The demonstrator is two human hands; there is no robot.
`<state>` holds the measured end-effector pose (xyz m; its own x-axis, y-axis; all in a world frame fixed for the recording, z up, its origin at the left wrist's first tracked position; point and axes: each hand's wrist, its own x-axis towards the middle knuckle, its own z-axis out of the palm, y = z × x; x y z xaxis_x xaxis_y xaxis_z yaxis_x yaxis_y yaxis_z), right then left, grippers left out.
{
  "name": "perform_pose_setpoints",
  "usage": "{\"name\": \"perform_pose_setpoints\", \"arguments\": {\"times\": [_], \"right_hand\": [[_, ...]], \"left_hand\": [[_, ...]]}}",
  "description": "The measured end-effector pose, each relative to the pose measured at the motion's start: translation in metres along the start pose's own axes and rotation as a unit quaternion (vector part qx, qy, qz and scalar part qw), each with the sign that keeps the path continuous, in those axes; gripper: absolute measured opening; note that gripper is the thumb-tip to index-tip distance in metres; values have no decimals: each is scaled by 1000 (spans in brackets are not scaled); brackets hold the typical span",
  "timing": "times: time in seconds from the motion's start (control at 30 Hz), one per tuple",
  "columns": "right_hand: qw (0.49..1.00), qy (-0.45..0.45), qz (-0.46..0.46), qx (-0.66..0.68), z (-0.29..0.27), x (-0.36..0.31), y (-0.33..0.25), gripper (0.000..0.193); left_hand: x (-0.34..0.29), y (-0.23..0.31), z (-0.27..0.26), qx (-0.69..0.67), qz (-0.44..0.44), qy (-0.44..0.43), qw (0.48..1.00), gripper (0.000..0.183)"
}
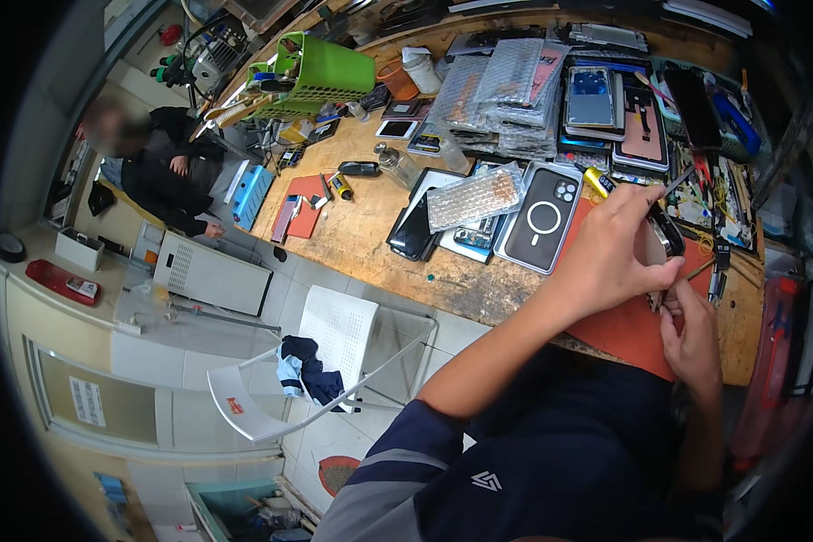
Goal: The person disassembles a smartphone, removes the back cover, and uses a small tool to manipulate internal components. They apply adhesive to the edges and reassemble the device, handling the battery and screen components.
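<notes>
Over the orange-red mat (619, 316) at the bench's right front, my left hand (605, 257) is closed around a smartphone (664, 233), with the thumb on its near end. The phone is tilted and shows mostly its dark edge. My right hand (693, 336) pinches at the phone's near lower end; what lies between those fingertips is too small to make out. Left of my left hand lies a phone case (535, 221) with a white ring, in its clear box. A yellow tube (598, 181) rests just beyond my knuckles.
Stacks of bubble-wrapped packets (506, 90) and phone parts (596, 95) fill the back of the bench (352, 257). A green basket (330, 77) stands at far left. Tools (718, 271) lie right of my hands. A white folding chair (334, 330) and another person (167, 163) are to the left.
</notes>
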<state>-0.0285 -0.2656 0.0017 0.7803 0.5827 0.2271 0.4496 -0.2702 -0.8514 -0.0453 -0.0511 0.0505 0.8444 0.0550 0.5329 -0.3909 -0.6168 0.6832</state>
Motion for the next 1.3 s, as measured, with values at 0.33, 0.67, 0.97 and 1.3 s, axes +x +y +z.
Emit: {"name": "perform_pose_setpoints", "arguments": {"times": [0.33,0.67,0.97,1.3], "right_hand": [[1000,10,-22,11,1,5,5,15],[988,61,-130,-61,6,18,22,22],[975,119,-176,-69,26,22,36,32],[972,98,-192,-95,-3,1,12,33]], "left_hand": [[23,-16,-7,8,-86,-26,996,77],[34,-60,-22,-161,-233,-36,958,58],[24,-86,-26,-272,-318,9,908,54],[-40,-69,-25,-421,-293,71,856,61]]}}
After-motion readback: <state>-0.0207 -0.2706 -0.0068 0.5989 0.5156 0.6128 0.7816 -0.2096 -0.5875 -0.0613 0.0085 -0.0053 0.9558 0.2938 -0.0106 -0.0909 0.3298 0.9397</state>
